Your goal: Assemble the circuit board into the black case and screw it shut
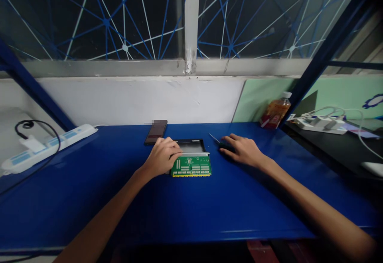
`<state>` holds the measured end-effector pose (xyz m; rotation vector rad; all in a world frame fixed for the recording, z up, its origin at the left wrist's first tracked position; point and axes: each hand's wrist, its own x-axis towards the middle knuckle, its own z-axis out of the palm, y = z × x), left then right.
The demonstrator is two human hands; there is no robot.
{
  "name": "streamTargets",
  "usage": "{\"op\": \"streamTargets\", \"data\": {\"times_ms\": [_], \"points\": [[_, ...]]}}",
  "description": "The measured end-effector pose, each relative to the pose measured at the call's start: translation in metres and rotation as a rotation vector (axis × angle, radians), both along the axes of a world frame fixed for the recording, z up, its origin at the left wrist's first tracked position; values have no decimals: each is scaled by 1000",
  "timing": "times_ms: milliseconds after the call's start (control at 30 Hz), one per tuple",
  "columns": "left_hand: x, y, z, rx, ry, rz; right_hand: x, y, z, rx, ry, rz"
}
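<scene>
A green circuit board [191, 166] with rows of pale connectors and a yellow front edge lies on the blue table. A pale metal strip [196, 154] runs along its back edge, and behind that is a black open case [193, 146]. My left hand [163, 155] grips the left side of the board by the strip, fingers curled over and thumb toward the board; its fingertips are partly hidden. To the right, my right hand [242, 149] closes over the dark handle of a screwdriver [226, 146]. Its thin shaft points away to the left.
A dark phone [156, 132] lies behind my left hand. At the left stands a white power strip [50, 147] with a black cable. A drink bottle [274, 110] leans at the back right, near another power strip [321, 124] with white cables. Blue frame posts flank the table.
</scene>
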<state>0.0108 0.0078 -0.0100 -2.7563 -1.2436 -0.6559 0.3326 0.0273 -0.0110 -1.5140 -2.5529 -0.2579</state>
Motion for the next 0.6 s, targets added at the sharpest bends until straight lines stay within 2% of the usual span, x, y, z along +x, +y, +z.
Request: {"op": "streamTargets", "data": {"times_ms": [100,167,333,500,600], "points": [[2,-3,3,40,-6,-10,-10,-9,11,75,134,27],[3,-5,5,60,-1,-20,-20,-17,18,46,238,81],[7,-9,9,106,-5,-52,-43,-28,25,-136,261,264],[8,-12,12,115,-5,-88,-43,-24,20,-333,415,302],[7,-12,13,71,-20,-109,-42,-21,17,-546,582,308]]}}
